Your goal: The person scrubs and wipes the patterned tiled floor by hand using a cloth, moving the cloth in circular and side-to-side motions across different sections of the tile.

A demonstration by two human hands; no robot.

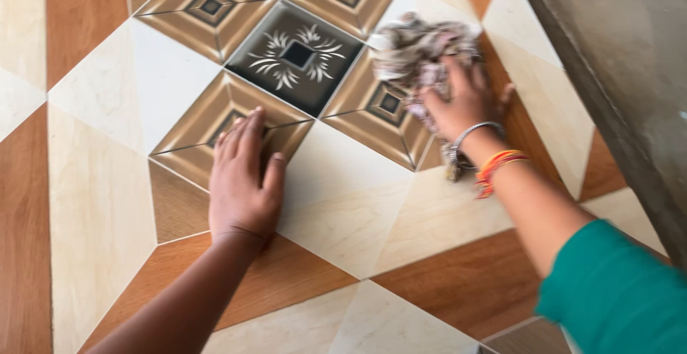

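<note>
The right hand (465, 100) is closing its grip on a crumpled, pale patterned cloth (418, 50), pressing it down onto the patterned floor tiles (100, 204); the cloth is bunching just beyond the fingers, blurred. The wrist is wearing a silver bangle (469, 136) and orange threads (501, 164), with a green sleeve (615, 293) behind. The left hand (243, 178) is lying flat and open on the tiles, fingers together, holding nothing, just short of a dark floral tile (297, 55).

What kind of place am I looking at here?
Probably a room indoors, perhaps in a home: a patterned tile floor, the right hand pressing a rag on it, and a grey concrete ledge alongside.
</note>
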